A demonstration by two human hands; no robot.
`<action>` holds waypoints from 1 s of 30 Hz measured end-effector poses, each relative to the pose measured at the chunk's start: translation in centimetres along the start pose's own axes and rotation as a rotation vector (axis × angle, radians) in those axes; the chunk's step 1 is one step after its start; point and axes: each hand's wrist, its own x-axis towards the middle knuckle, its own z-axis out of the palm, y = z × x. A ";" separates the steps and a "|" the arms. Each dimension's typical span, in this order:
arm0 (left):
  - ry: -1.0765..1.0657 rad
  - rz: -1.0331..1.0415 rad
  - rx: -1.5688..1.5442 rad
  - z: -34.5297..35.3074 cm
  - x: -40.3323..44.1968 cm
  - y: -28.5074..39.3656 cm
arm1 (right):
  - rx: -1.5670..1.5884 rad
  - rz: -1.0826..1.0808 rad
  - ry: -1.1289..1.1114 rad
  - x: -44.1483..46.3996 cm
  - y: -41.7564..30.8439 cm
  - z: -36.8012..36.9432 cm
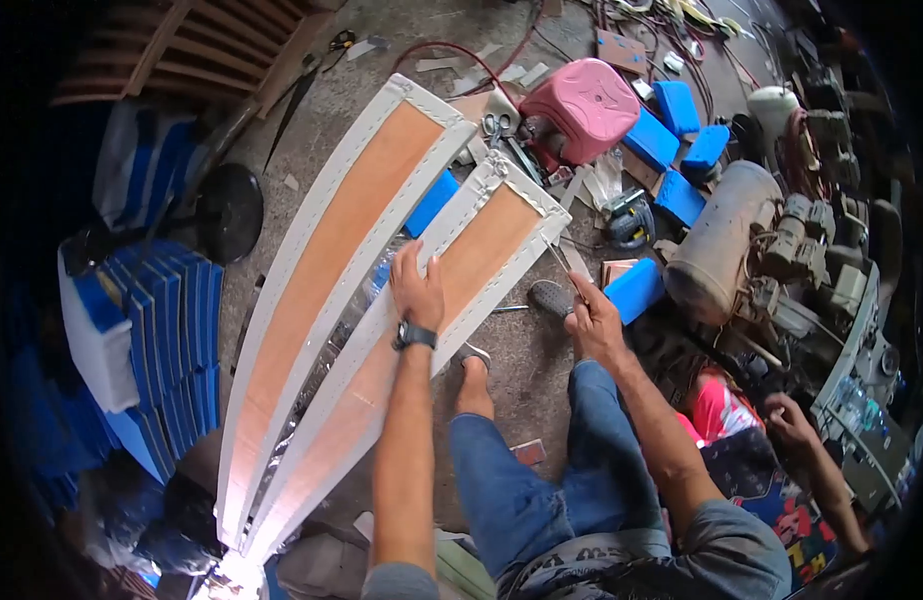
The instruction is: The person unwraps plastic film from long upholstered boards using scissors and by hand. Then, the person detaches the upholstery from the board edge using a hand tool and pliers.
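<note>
Two long curved panels, a left one (332,230) and a right one (492,240), show brown board framed by stapled white material. My left hand (417,290), with a dark watch at the wrist, lies on the right panel with its fingers apart. To the right of that panel's top end, my right hand (594,318) is closed round the handle of a thin pointed tool (559,257). The tool's tip is close to the panel's upper right corner; whether it touches cannot be told.
Around the panels are a pink stool (585,108), blue foam blocks (637,290), scissors (497,125) and a rusty tank (720,240). Stacked blue pieces (167,350) stand left. Another person's hand (790,420) is at the lower right. Bright light glares at the panels' lower ends.
</note>
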 end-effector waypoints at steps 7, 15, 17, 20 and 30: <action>-0.283 -0.107 0.029 2.3 4.1 -2.8 | -0.086 -0.036 0.210 0.0 0.9 4.1; -0.359 -0.158 0.203 4.5 6.6 -1.0 | -0.260 0.018 0.131 0.8 -0.1 2.0; -0.374 -0.131 0.170 6.1 8.8 -0.8 | -0.259 -0.018 0.137 1.6 0.4 1.4; -0.542 -0.220 0.117 7.1 11.1 0.7 | -0.259 -0.070 0.091 2.1 0.6 0.5; -0.527 -0.247 0.114 7.3 11.0 1.1 | -0.498 -0.050 -0.032 3.7 -2.4 -1.7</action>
